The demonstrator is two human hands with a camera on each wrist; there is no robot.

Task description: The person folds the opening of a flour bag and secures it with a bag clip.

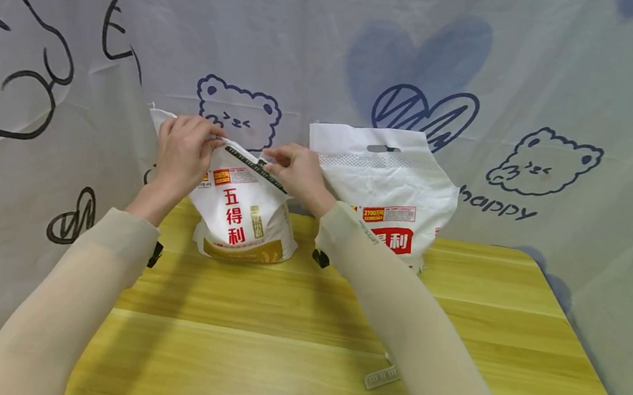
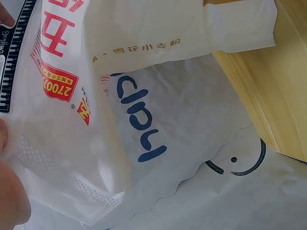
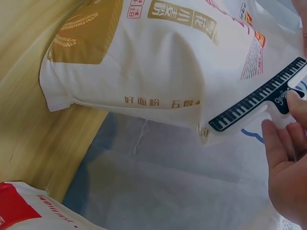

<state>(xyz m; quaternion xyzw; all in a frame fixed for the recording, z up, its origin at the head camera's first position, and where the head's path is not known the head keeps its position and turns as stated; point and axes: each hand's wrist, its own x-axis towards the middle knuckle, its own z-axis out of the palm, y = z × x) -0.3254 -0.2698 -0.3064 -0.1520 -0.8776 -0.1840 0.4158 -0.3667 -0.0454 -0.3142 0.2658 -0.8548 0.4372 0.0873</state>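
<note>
A white flour bag (image 1: 235,198) with red lettering and a gold base band stands upright at the table's back left. Across its folded, slanting top lies a black bag clip (image 3: 254,100) with a piano-key pattern. My left hand (image 1: 185,151) grips the bag's top edge at the left, near the clip's upper end. With thumb and fingers my right hand (image 1: 300,171) pinches the clip's handle, which the right wrist view shows closely. Whether the clip's jaws press on the bag is hidden.
A second white flour bag (image 1: 373,178) with a punched handle slot stands to the right, partly behind my right forearm. A pale, translucent clip (image 1: 382,377) lies on the wooden table (image 1: 253,358) beside that forearm. A patterned cloth (image 1: 320,50) hangs behind the table.
</note>
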